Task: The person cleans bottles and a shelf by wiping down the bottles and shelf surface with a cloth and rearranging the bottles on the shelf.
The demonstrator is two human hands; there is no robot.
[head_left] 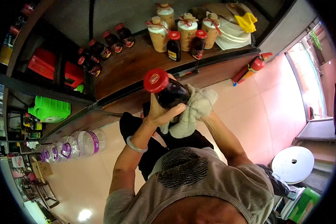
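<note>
Jar (172, 94) in mid-air, and a slip looks possible!
Left hand (160, 115) wraps it near the counter (132, 63); cloth (190, 115) hides right hand's (206, 116) grip. One careless tug could twist it loose.

Brown shelf (138, 61), 7 jars (173, 46), 4 bottles (159, 37), white stack (231, 35)

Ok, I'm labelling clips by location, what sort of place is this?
Probably a small shop or storeroom: matching red-capped jars stand on a wooden shelf, with big clear bottles on the floor.
</note>
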